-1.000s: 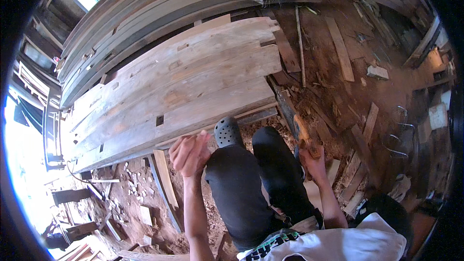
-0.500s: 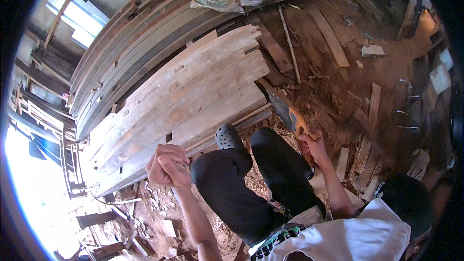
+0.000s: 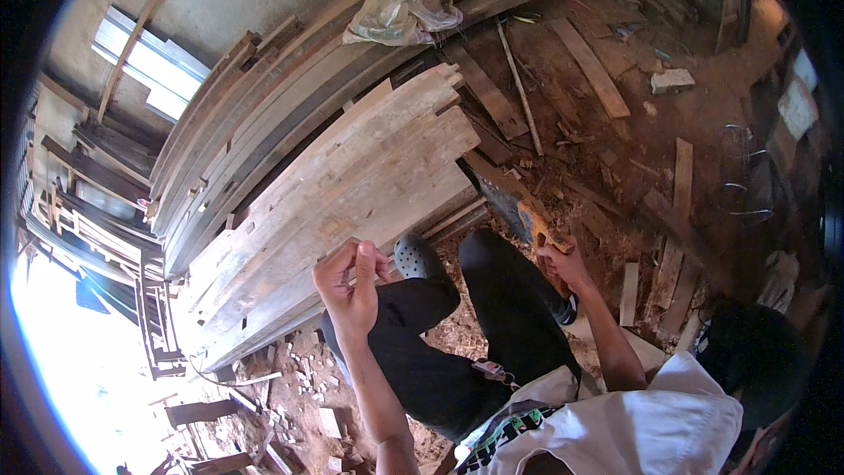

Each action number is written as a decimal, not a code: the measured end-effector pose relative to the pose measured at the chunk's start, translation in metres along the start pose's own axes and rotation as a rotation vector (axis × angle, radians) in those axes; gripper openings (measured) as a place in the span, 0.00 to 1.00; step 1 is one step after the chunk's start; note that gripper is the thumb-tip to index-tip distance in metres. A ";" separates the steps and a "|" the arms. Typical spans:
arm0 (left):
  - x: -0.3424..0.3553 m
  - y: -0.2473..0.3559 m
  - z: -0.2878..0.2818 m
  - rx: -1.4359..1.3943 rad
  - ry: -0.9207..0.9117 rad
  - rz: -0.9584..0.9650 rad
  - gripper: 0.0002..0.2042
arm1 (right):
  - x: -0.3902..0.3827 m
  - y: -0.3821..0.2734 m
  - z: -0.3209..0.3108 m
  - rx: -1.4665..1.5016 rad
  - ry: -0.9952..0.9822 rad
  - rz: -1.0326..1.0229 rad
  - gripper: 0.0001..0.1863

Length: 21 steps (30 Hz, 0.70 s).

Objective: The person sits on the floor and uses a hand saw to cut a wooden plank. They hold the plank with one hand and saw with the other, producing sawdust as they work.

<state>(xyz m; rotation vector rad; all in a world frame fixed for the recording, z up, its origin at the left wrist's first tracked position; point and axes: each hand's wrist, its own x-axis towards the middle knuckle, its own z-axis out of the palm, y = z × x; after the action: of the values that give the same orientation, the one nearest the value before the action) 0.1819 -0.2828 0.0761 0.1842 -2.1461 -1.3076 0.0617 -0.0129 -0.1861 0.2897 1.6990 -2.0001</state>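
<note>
My right hand [image 3: 565,264] is wrapped around the orange and wooden-looking handle of a handsaw [image 3: 533,222]. The saw's dark, broad blade slants away to the far left, its far end at the end of the pale timber boards [image 3: 334,176]. Over the near edge of those boards, my left hand [image 3: 349,286] is raised with the fingers curled in and the thumb upright. What these fingers hold, if anything, is hidden. One foot in a grey clog [image 3: 418,259] rests beside the boards, below my bent black-trousered knees.
Long planks [image 3: 264,127] are stacked behind the boards, with a crumpled plastic bag [image 3: 400,13] on top. Wood offcuts and shavings litter the brown floor, with a loose plank [image 3: 591,69] and a pale block [image 3: 673,80] at the right. A stick [image 3: 519,88] lies beyond the saw.
My left hand has shifted to the right and turned, its thumb now pointing up. My right hand keeps its grip on the handsaw. The whole view has swung slightly.
</note>
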 end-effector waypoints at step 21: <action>0.001 0.063 -0.049 0.094 -0.629 0.201 0.07 | -0.004 -0.038 -0.009 -0.049 -0.033 0.163 0.12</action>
<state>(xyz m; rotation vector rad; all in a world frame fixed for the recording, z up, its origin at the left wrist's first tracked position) 0.2205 -0.2882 0.1458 -0.4562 -2.6561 -1.2550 0.0448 0.0007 -0.1531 0.3638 1.6457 -1.8335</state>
